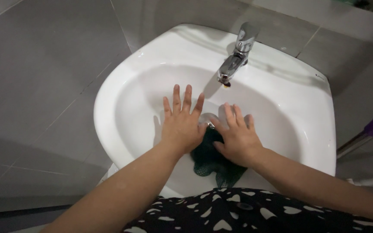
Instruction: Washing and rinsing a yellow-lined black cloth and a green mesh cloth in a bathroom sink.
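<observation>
Head cam: L hand (181,127) flat, fingers spread, on white sink basin (121,108); R hand (237,139) pressing dark green mesh scrubber (212,162) near drain; faucet (237,56) off, no suds visible, scrubbing judged early/mid-stage.

just the one head cam, looking steeply down from chest height, close in on a white sink (121,86) filling the frame's centre, tap (238,51) at upper middle facing back, both forearms entering from the bottom edge, grey tiles around
</observation>
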